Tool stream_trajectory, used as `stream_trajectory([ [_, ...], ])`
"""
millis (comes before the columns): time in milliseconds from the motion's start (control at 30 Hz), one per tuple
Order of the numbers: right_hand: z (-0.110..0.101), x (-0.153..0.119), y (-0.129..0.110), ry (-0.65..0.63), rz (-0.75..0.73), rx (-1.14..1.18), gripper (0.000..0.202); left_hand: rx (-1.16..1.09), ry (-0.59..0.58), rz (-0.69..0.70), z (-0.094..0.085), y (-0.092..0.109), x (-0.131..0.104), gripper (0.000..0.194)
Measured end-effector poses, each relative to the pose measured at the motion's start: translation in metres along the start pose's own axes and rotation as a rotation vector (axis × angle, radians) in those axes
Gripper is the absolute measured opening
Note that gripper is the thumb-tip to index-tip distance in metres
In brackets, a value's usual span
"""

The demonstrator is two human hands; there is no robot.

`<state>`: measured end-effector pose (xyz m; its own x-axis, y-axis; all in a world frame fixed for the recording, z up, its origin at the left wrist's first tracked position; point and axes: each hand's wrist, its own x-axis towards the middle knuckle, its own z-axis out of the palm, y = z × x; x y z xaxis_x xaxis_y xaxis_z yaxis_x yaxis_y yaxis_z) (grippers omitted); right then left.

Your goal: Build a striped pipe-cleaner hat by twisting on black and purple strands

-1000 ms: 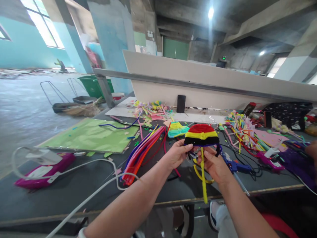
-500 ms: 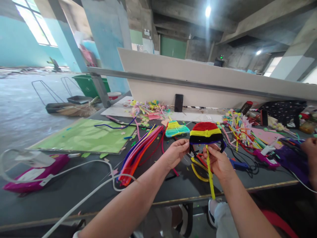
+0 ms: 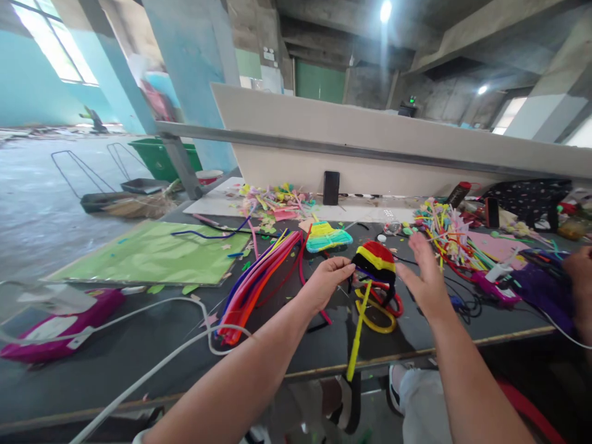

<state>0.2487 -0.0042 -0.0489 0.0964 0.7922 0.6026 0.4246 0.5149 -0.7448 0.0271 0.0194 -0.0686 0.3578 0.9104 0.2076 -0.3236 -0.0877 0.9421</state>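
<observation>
A dome-shaped piece of fuzzy pipe cleaners [image 3: 378,256], striped red, yellow and black, is held tilted above the table. My left hand [image 3: 329,282] pinches its left edge between thumb and fingers. From its underside a yellow pipe cleaner strip [image 3: 357,339] hangs down past the table edge. My right hand [image 3: 428,280] is open beside the dome's right side, fingers raised and apart, holding nothing. Below the dome lie yellow pipe cleaner loops [image 3: 382,327] and red ones, partly covered. Behind it sits a yellow and teal pipe cleaner piece [image 3: 329,239].
A bundle of long pipe cleaners [image 3: 259,287] lies left of my hands, near a white cable [image 3: 161,305] and a magenta power strip [image 3: 60,330]. A green sheet [image 3: 148,253] covers the left side. A phone [image 3: 331,188] leans at the back. Another person's hand [image 3: 581,271] is at far right.
My right hand has let go of the yellow strip and moved up and right, its fingers opening. The striped dome has tilted down to the right, still in my left hand.
</observation>
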Motion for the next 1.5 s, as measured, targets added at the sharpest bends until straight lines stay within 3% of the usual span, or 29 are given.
stream_trajectory([
  [133,0.011,-0.007,-0.018,-0.336,-0.266,-0.383,0.078,0.149,-0.150,-0.022,0.006,0.000,-0.005,0.026],
  [267,0.019,-0.007,-0.018,-0.431,-0.303,-0.488,0.064,0.181,-0.215,-0.068,0.008,0.001,-0.006,0.027],
  [467,0.022,-0.006,-0.007,-0.408,-0.309,-0.496,0.037,0.148,-0.175,-0.125,0.004,-0.007,-0.004,0.028],
  [600,0.024,-0.007,-0.008,-0.394,-0.312,-0.518,0.034,0.124,-0.113,-0.127,0.002,-0.012,-0.002,0.029],
  [900,0.024,-0.008,-0.008,-0.399,-0.345,-0.566,0.035,0.060,-0.142,-0.155,0.002,-0.012,-0.002,0.025],
  [1067,0.027,-0.009,-0.012,-0.403,-0.319,-0.636,0.035,0.212,-0.075,-0.079,0.001,-0.007,0.000,0.026],
  [1333,0.036,-0.008,-0.016,-0.425,-0.307,-0.591,0.040,0.429,-0.046,-0.112,-0.008,-0.013,0.003,0.026],
  [1400,0.030,-0.004,-0.014,-0.387,-0.299,-0.495,0.042,0.409,-0.028,-0.133,-0.009,-0.013,0.003,0.027],
  [1500,0.011,0.004,-0.004,-0.178,-0.174,-0.249,0.043,0.361,0.033,-0.150,-0.012,-0.010,0.004,0.028],
])
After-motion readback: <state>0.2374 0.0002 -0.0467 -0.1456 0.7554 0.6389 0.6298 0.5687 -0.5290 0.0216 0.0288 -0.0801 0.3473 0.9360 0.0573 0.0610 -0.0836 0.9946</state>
